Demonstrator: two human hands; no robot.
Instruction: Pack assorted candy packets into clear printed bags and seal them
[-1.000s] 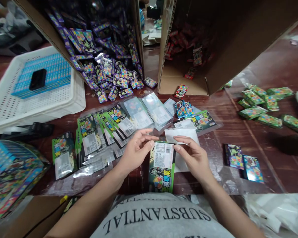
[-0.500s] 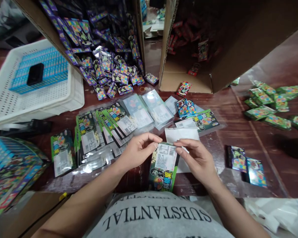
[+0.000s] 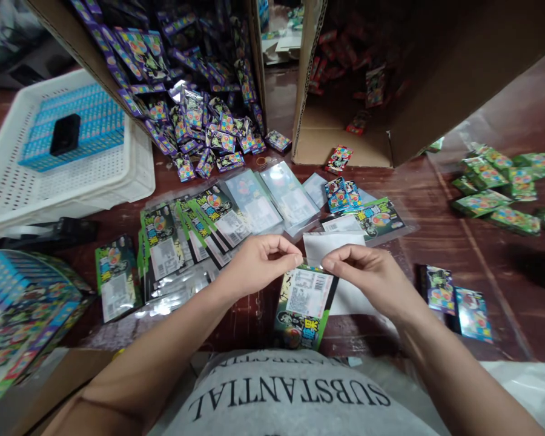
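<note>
My left hand (image 3: 269,266) is closed in a pinch at the top left corner of a black and green printed candy packet (image 3: 305,306). At its top right corner, the thumb and fingers of my right hand (image 3: 367,272) pinch too. The packet tilts down toward my shirt, showing a white barcode label and coloured lettering. A thin clear strip seems to show between the fingertips. Under and behind my right hand lies a white paper sheet (image 3: 352,300). Left of my left hand, similar packets (image 3: 163,242) lie fanned in an overlapping pile.
Two cardboard boxes lie open, one with purple small boxes (image 3: 209,133), one with red ones (image 3: 340,158). A white basket (image 3: 138,157) stands left. Blue small boxes (image 3: 338,192) lie ahead, green ones (image 3: 481,203) right. A purple box (image 3: 439,290) and a blue box (image 3: 475,315) sit nearer.
Both hands have shifted slightly, the right one outward from the packet's face to its top corner. The packet has turned a little, its top leaning right.
</note>
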